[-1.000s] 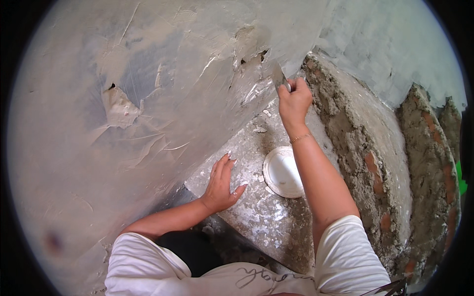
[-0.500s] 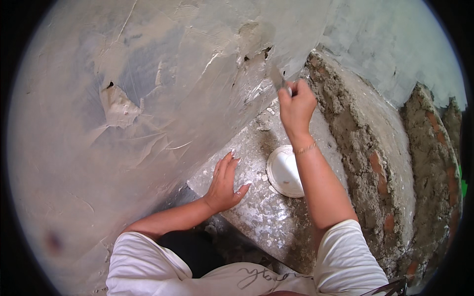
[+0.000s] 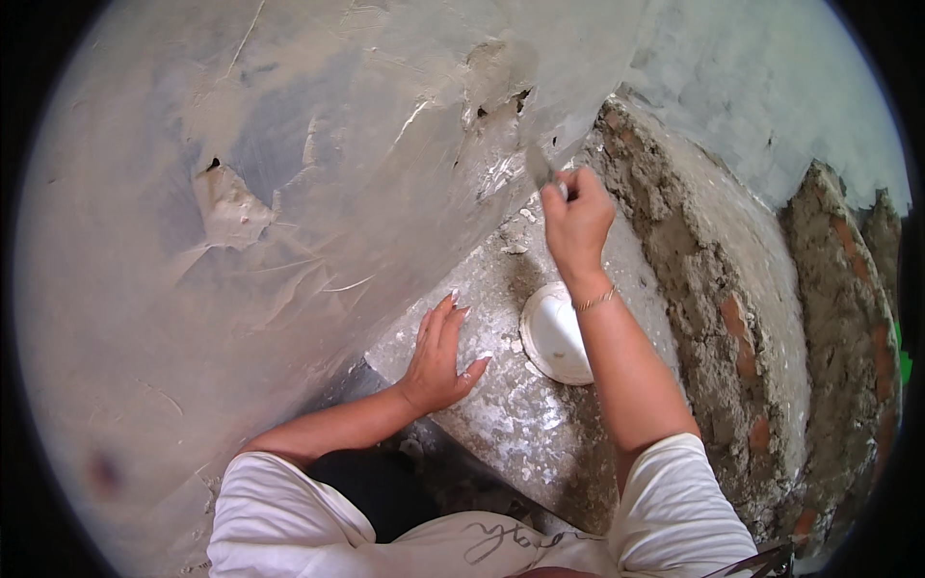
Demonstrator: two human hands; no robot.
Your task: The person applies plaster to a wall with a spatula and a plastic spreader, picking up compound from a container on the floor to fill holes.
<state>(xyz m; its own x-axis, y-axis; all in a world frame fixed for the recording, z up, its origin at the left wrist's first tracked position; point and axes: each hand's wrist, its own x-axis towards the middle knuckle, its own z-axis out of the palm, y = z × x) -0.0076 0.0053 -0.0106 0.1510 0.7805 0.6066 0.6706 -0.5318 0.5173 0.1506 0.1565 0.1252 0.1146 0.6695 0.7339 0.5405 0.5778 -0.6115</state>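
My right hand [image 3: 580, 220] is closed round the handle of a small putty knife [image 3: 539, 166]. Its thin grey blade lies at the lower part of the plastered wall [image 3: 337, 193], close to the corner by the steps; I cannot tell whether it touches. My left hand [image 3: 441, 358] hangs over the speckled step, near the foot of the wall, with its fingers apart and nothing in them. Whitish smears mark its fingertips. Between my arms a round white tub [image 3: 555, 337] stands on the step, partly covered by my right forearm.
Rough steps [image 3: 665, 241] with crumbly mortar and bare brick rise on the right. A pale wall [image 3: 752, 77] meets them at the back. The left wall has cracks, small holes and a torn-looking patch [image 3: 231, 207]. Below the step edge it is dark.
My right hand and the putty knife have shifted slightly down and toward me along the wall, and the blade shows more. My left hand and the tub stay where they were.
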